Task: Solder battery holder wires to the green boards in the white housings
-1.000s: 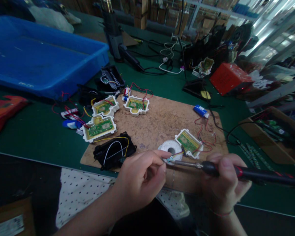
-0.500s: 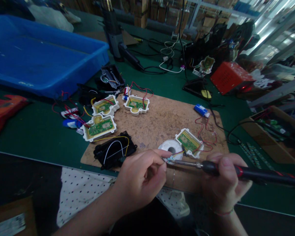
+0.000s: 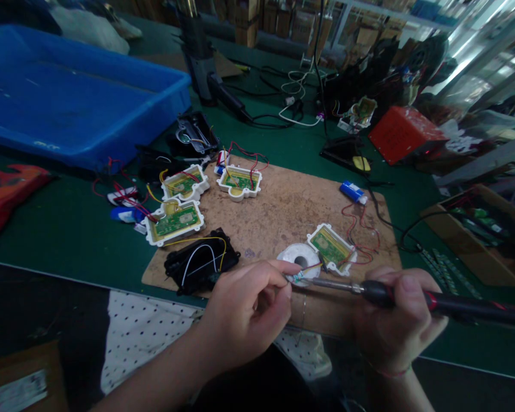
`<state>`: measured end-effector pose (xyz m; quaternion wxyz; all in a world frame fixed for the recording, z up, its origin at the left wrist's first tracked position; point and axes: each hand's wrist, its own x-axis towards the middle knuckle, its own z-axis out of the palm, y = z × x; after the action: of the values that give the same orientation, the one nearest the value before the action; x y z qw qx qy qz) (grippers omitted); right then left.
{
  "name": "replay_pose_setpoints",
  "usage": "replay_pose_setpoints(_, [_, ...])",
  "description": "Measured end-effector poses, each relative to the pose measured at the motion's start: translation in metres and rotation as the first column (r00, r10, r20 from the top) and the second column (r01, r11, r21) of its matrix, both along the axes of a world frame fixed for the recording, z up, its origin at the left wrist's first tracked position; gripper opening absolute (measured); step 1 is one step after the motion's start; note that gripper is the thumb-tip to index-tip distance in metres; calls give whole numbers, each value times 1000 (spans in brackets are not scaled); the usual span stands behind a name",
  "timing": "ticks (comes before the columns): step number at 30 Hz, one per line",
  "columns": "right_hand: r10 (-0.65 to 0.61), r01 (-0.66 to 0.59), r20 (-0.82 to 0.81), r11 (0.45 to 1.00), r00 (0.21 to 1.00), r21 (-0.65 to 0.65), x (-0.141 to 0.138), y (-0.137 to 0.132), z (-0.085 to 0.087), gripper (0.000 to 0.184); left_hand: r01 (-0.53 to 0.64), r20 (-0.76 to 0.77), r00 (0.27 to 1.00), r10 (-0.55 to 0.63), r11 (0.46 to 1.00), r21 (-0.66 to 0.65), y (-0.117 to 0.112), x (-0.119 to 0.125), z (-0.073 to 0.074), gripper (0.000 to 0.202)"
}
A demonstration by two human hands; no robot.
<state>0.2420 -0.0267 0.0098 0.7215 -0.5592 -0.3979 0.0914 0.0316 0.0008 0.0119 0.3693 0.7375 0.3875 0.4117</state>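
Observation:
My left hand (image 3: pixel 251 306) is closed in a pinch on a small teal-and-white circuit piece (image 3: pixel 299 277), with a thin wire leading off it. My right hand (image 3: pixel 405 309) grips a soldering iron (image 3: pixel 373 290) with a black and red handle, its metal tip pointing left and ending just beside the piece. Under the fingertips lies a white solder spool (image 3: pixel 289 256). Touching the spool is a white-framed green circuit board (image 3: pixel 328 247), whose red wires run up to a blue battery (image 3: pixel 352 192). The exact contact at the iron's tip is too small to make out.
A brown work board (image 3: pixel 278 200) lies on the green table. More white-framed boards (image 3: pixel 175 222) and a black housing (image 3: pixel 201 263) are at its left. A blue tray (image 3: pixel 111 109), an iron stand (image 3: pixel 343 150), a red box (image 3: pixel 405 134) and a carton (image 3: pixel 476 257) surround it.
The soldering iron and my right hand have shifted slightly to the right, drawing the tip a little back from the circuit piece. My left hand stays almost in place.

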Motion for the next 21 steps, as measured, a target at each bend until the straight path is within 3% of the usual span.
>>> replay_pose_setpoints(7, [-63, 62, 46, 998, 997, 20, -2, 1, 2, 30, 13, -4, 1000, -13, 1000, -6, -1, 0, 0, 11])
replay_pose_setpoints(12, [-22, 22, 203, 1000, 979, 5, 0, -1, -6, 35, 8, -7, 1000, -8, 1000, 16, 0, 0, 0, 11])
replay_pose_setpoints(16, [118, -115, 345, 993, 931, -29, 1, -3, -7, 24, 9, -13, 1000, -9, 1000, 14, -1, -1, -1, 12])
replay_pose_setpoints(21, [278, -212, 449, 958, 849, -192, -5, -2, 7, 57, -22, -27, 999, 22, 999, 25, -3, 2, 1, 11])
